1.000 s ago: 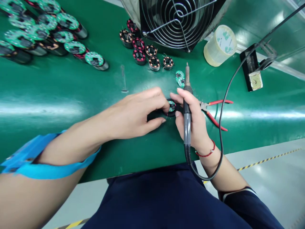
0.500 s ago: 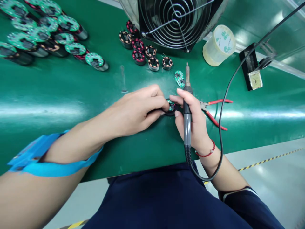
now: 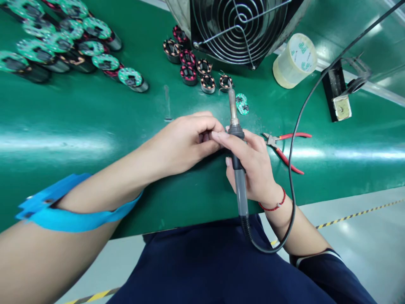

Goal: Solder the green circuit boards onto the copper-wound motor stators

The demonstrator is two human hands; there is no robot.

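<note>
My right hand point(image 3: 253, 164) grips a soldering iron point(image 3: 236, 152), its tip pointing away from me and its black cord looping off to the right. My left hand point(image 3: 186, 141) is curled closed right against the right fingertips, and whatever it holds is hidden by both hands. Just beyond the iron's tip lie small green circuit boards point(image 3: 242, 103) on the green table point(image 3: 95, 126). A blue strap point(image 3: 79, 211) is around my left forearm.
Several wound motor coils point(image 3: 196, 69) sit before a black wire-grille fan point(image 3: 240, 29). Assembled units with green boards point(image 3: 63, 42) crowd the far left. Red-handled cutters point(image 3: 284, 147) lie right of my hand. A tape roll point(image 3: 294, 61) and a black stand point(image 3: 337, 95) are far right.
My hands closed together over the small part with the green board, which no longer shows. The soldering iron swung left with its tip tilted further away.
</note>
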